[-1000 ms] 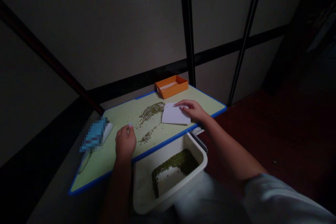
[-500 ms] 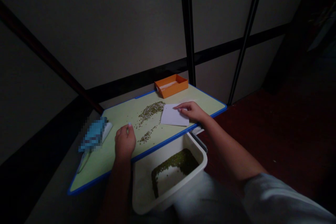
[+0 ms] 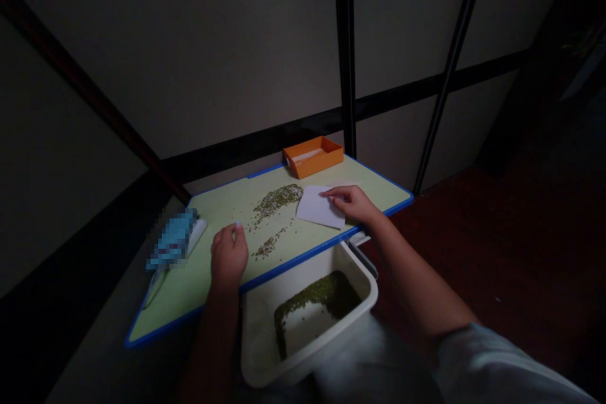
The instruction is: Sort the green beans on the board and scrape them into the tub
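Observation:
My right hand (image 3: 353, 202) grips a white sheet of paper or card (image 3: 320, 209) by its right side, fingers over the top. The card lies at a slight angle on the pale green tabletop (image 3: 374, 180), its left edge touching a spread of small greenish grains (image 3: 278, 199). A smaller scatter of grains (image 3: 266, 247) lies nearer the front edge. To the left of the grains, my left hand (image 3: 230, 254) rests on the tabletop, fingers curled in and thumb up, with nothing showing in it. Below the front edge, a white tub (image 3: 253, 328) holds more green grains (image 3: 326, 293).
An orange open box (image 3: 315, 161) stands at the back of the table, near the panelled wall (image 3: 246, 63). A blurred-out blue item (image 3: 173, 240) is at the left edge, beside a white object. The table has a blue rim; dark red floor (image 3: 454, 233) shows at right.
The white card has turned slightly under my right hand, its near right corner tipping down toward the front edge. My left hand stays put. The whole view has shifted a little.

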`<state>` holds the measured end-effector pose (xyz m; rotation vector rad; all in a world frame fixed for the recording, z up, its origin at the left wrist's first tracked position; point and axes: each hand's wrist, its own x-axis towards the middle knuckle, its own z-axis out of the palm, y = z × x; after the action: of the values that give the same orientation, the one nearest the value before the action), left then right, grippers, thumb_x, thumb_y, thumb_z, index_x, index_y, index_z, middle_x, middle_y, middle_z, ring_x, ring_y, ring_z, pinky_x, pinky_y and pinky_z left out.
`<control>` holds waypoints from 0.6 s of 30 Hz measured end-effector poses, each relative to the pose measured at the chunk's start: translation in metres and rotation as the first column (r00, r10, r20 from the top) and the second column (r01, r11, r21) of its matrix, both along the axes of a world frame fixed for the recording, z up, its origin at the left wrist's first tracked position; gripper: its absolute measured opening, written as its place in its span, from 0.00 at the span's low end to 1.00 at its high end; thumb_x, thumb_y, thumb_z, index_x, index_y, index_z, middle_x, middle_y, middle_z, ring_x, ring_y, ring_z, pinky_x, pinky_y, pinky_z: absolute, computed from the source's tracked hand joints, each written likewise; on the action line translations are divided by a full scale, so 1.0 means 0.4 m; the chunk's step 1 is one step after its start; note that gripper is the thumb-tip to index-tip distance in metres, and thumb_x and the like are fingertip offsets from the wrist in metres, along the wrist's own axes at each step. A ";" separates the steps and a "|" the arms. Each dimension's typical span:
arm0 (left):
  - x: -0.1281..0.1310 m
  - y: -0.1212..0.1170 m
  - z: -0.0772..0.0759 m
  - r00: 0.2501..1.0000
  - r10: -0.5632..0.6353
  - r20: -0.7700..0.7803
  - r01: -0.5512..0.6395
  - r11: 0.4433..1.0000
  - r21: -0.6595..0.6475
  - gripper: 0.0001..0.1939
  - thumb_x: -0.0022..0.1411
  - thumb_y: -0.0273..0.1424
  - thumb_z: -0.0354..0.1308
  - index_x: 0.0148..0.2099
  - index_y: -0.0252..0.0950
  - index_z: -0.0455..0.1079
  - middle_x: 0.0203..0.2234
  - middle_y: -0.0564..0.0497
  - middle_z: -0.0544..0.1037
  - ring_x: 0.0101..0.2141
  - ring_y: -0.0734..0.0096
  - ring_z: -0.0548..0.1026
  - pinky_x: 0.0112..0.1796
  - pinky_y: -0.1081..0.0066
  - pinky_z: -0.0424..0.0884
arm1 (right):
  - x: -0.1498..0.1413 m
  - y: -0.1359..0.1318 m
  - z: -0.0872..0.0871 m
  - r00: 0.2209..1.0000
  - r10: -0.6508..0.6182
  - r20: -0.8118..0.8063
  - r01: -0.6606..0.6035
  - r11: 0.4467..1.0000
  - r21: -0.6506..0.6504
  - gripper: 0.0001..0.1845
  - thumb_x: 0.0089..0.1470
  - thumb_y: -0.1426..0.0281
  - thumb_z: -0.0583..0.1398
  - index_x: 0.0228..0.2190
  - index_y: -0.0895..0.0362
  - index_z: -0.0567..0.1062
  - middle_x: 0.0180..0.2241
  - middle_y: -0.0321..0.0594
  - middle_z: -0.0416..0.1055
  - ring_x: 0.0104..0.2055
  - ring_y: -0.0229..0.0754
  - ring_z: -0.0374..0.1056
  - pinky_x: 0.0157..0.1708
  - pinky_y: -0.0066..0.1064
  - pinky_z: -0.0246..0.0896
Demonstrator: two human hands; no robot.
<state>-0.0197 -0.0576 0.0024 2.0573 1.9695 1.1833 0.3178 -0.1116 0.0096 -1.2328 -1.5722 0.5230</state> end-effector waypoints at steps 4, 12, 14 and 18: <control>0.000 0.002 -0.003 1.000 -0.008 0.005 0.008 1.000 0.005 0.21 0.68 0.40 0.45 0.44 0.35 0.76 0.47 0.35 0.80 0.54 0.52 0.75 0.62 0.54 0.66 | 0.011 0.012 -0.010 0.995 -0.026 -0.093 0.030 0.998 0.047 0.18 0.53 0.71 0.62 0.44 0.56 0.86 0.47 0.48 0.84 0.44 0.49 0.78 0.45 0.39 0.71; -0.009 0.014 -0.015 1.000 -0.016 0.022 0.015 0.999 0.040 0.19 0.68 0.41 0.45 0.43 0.38 0.75 0.45 0.38 0.81 0.53 0.53 0.75 0.61 0.54 0.67 | 0.020 0.021 -0.021 0.971 -0.072 -0.226 0.088 0.994 0.062 0.17 0.53 0.67 0.63 0.44 0.56 0.86 0.49 0.49 0.83 0.49 0.52 0.78 0.49 0.43 0.73; -0.009 0.014 -0.013 1.000 -0.017 0.013 0.017 0.999 0.031 0.20 0.67 0.41 0.45 0.43 0.37 0.75 0.46 0.37 0.81 0.53 0.52 0.75 0.62 0.54 0.67 | 0.010 0.014 -0.017 0.987 -0.037 -0.156 0.048 0.997 0.064 0.18 0.54 0.67 0.63 0.44 0.55 0.86 0.49 0.48 0.83 0.48 0.52 0.78 0.48 0.42 0.73; -0.006 0.010 -0.008 1.000 -0.016 -0.011 0.016 1.000 0.013 0.23 0.68 0.42 0.43 0.45 0.35 0.75 0.48 0.34 0.80 0.54 0.51 0.75 0.62 0.53 0.66 | 0.000 0.005 -0.009 0.998 -0.009 -0.065 0.014 0.997 0.077 0.19 0.54 0.67 0.62 0.46 0.55 0.85 0.50 0.48 0.82 0.47 0.52 0.79 0.46 0.42 0.73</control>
<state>-0.0223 -0.0535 -0.0009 2.0866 1.9510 1.1880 0.3178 -0.1097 0.0058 -1.1551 -1.5163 0.4858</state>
